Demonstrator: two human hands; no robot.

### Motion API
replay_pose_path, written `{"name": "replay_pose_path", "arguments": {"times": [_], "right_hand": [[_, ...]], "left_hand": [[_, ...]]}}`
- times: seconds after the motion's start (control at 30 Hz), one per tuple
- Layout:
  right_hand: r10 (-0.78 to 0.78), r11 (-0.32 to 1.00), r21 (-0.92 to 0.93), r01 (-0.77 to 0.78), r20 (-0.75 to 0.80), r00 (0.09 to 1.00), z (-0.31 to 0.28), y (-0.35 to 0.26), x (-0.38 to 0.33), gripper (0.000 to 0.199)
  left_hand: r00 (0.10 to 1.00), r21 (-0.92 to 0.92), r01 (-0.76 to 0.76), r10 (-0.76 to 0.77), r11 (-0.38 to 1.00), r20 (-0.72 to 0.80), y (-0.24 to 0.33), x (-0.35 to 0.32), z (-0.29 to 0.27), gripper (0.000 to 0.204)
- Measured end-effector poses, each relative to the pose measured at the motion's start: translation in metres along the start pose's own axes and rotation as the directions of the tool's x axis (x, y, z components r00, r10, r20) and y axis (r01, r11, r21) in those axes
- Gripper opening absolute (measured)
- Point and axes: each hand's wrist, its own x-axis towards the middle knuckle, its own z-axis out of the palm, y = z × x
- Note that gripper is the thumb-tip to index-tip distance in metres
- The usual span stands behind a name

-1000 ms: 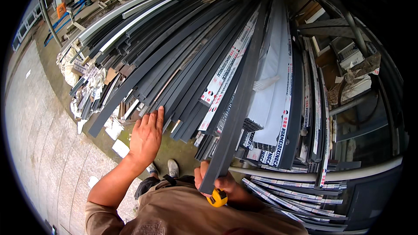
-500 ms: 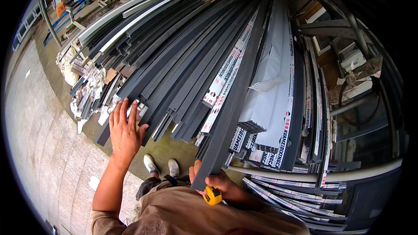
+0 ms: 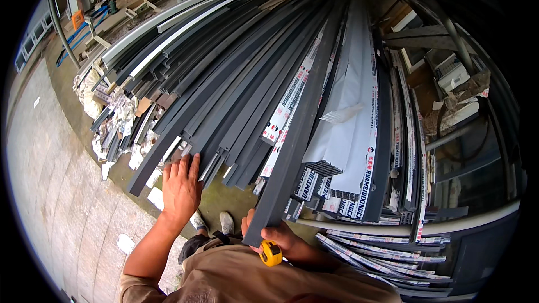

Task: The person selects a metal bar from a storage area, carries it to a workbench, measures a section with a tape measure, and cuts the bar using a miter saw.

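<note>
My right hand (image 3: 284, 236) is wrapped round the near end of a long dark grey metal profile (image 3: 292, 148), its fingertips showing on the profile's left side. A yellow tape measure (image 3: 271, 253) sits in the same hand, against the profile's end. Further left, my left hand (image 3: 182, 189) rests its outstretched fingers on the cut ends of other dark profiles (image 3: 216, 134) in the stack. Left of its fingers, one dark profile (image 3: 149, 168) sticks out past its neighbours. What lies under my left palm is hidden.
White-wrapped profiles (image 3: 348, 129) lie right of the held one. A pale rail (image 3: 471, 220) crosses at the right, above more stacked profiles (image 3: 387, 255). Torn wrapping (image 3: 126, 129) hangs at the stack's left ends. Paved ground (image 3: 62, 191) lies to the left.
My left hand has moved right and nearer to me along the profile ends. The profile left of it now sticks out uncovered. My right hand still holds its profile, shifted slightly left.
</note>
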Motion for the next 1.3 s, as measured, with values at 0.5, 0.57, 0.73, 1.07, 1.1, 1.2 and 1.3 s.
{"name": "replay_pose_path", "arguments": {"times": [0.5,0.57,0.73,1.07,1.1,1.2,1.3], "right_hand": [[-0.148,0.981,0.152,0.125,0.15,0.978,0.005,-0.007,-0.013,0.048],[-0.187,0.956,0.271,0.109,0.283,0.94,-0.007,0.001,-0.012,0.046],[0.084,0.994,0.041,-0.097,0.253,0.964,-0.003,0.026,0.003,0.046],[0.072,0.997,-0.018,-0.07,0.292,0.954,0.004,0.042,0.054,0.053],[0.051,0.999,-0.017,-0.048,0.324,0.945,0.014,0.031,0.053,0.052],[0.109,0.992,-0.091,-0.092,0.202,0.973,0.01,0.037,0.056,0.05],[0.179,0.981,-0.088,-0.172,0.086,0.98,-0.001,0.045,0.059,0.045]], "left_hand": [[0.935,-0.443,0.345,-0.261,0.827,0.24,-0.034,0.019,0.017,0.06],[0.937,-0.473,0.341,-0.255,0.812,0.238,-0.029,0.014,0.013,0.058],[0.917,-0.469,0.397,-0.326,0.789,0.228,-0.031,0.02,0.021,0.051],[0.941,-0.487,0.337,-0.276,0.806,0.195,-0.056,0.005,0.041,0.048],[0.941,-0.493,0.336,-0.261,0.802,0.216,-0.055,0.005,0.04,0.048],[0.854,-0.629,0.519,-0.325,0.579,0.406,-0.033,0.011,0.011,0.05],[0.79,-0.725,0.607,-0.353,0.326,0.502,-0.041,-0.005,0.027,0.049]]}}
